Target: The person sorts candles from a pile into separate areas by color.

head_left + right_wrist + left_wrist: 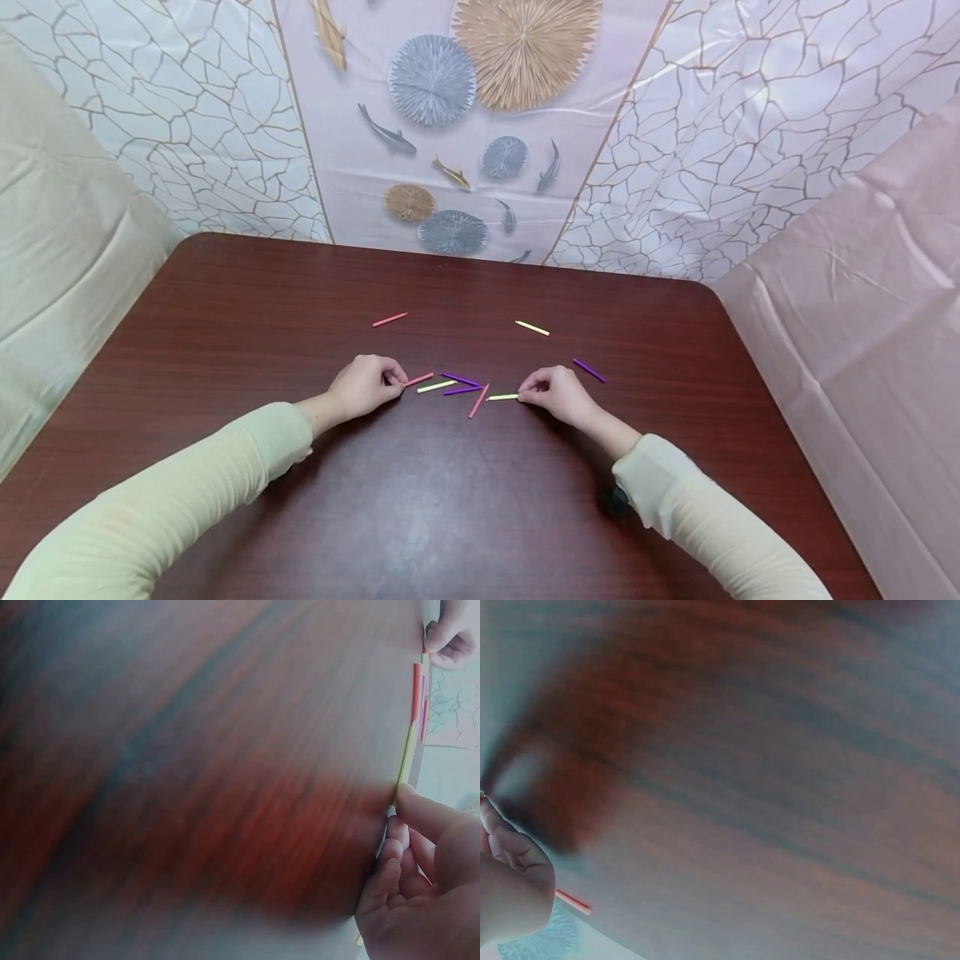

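Observation:
My left hand [366, 385] pinches the near end of a thin red stick [420, 379] between thumb and fingertips, low over the table. My right hand [558, 393] pinches a thin yellow stick [501, 397] by its right end; in the right wrist view this yellow stick [405, 761] points away from the thumb. Between the hands lie another yellow stick [437, 387], two purple sticks [460, 380] and a slanted red stick [478, 402] close to the held yellow one's left tip. In the left wrist view, what the left hand [514, 885] holds is hidden.
Farther back on the dark brown table [405, 517] lie a red stick [390, 319] at left and a yellow stick [532, 328] at right. A purple stick [589, 371] lies beyond the right hand. Patterned sheets [660, 183] hang behind the table's far edge.

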Demonstrator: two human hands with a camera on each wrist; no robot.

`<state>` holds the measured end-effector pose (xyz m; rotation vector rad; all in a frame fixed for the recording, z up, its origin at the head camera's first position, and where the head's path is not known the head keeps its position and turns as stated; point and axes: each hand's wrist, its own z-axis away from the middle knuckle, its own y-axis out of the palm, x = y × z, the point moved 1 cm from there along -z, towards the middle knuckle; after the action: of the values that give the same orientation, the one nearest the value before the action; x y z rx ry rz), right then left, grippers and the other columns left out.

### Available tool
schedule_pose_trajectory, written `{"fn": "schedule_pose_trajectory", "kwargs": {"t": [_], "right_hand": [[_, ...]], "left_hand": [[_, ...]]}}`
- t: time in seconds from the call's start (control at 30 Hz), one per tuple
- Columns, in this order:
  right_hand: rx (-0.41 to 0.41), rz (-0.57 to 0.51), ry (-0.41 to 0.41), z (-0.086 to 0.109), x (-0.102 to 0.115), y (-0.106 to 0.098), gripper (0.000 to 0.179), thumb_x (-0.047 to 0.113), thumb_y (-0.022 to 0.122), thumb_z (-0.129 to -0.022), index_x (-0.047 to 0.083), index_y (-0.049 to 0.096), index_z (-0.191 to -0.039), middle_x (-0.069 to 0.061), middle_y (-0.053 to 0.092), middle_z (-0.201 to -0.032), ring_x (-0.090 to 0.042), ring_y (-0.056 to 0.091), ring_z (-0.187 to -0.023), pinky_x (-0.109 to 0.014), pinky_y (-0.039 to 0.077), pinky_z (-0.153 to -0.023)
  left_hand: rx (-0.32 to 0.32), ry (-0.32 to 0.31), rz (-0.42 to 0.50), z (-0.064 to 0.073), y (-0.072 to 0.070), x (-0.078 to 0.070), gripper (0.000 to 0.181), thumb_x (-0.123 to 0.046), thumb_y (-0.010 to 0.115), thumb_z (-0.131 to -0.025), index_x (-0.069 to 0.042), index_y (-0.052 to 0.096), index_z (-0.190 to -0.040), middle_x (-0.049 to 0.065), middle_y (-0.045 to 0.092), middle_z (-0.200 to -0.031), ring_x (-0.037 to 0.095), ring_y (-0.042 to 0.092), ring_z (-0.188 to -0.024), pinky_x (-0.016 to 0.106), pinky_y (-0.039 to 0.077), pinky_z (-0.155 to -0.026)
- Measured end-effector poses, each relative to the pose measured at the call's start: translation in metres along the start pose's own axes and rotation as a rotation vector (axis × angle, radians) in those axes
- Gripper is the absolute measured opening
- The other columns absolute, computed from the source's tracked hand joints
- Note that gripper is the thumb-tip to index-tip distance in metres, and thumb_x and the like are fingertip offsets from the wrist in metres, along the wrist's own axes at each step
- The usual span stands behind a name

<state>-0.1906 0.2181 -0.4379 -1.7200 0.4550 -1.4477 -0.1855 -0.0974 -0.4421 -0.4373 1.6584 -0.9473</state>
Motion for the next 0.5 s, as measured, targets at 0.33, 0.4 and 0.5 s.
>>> {"fn": "schedule_pose_trajectory", "kwargs": {"t": [0.33,0.4,0.5], "right_hand": [[0.001,0.002,0.003,0.0,0.002,0.0,0.005,0.01,0.074,-0.075,0.006,0.072,-0.075,-0.003,0.067,-0.069,-0.003,0.049,-0.061,-0.018,0.04,-0.059],[0.0,0.001,0.004,0.0,0.002,-0.001,0.005,0.01,0.074,-0.075,0.006,0.072,-0.075,-0.003,0.067,-0.069,-0.003,0.049,-0.061,-0.018,0.04,-0.059],[0.002,0.002,0.003,0.0,0.002,0.0,0.005,0.01,0.074,-0.075,0.005,0.072,-0.075,-0.004,0.067,-0.069,-0.003,0.049,-0.062,-0.018,0.041,-0.059]], "left_hand": [[-0.054,-0.023,-0.022,-0.02,-0.023,0.001,0.006,-0.012,0.064,-0.078,-0.01,0.069,-0.08,-0.001,0.065,-0.07,0.009,0.055,-0.064,0.024,0.042,-0.061],[-0.06,-0.037,-0.026,-0.026,-0.03,0.003,0.007,-0.011,0.064,-0.078,-0.01,0.069,-0.082,0.0,0.066,-0.071,0.011,0.056,-0.066,0.025,0.043,-0.062],[-0.064,-0.067,-0.028,-0.031,-0.039,0.008,0.007,-0.011,0.064,-0.08,-0.008,0.069,-0.084,0.003,0.067,-0.074,0.014,0.058,-0.07,0.026,0.043,-0.064]]}}
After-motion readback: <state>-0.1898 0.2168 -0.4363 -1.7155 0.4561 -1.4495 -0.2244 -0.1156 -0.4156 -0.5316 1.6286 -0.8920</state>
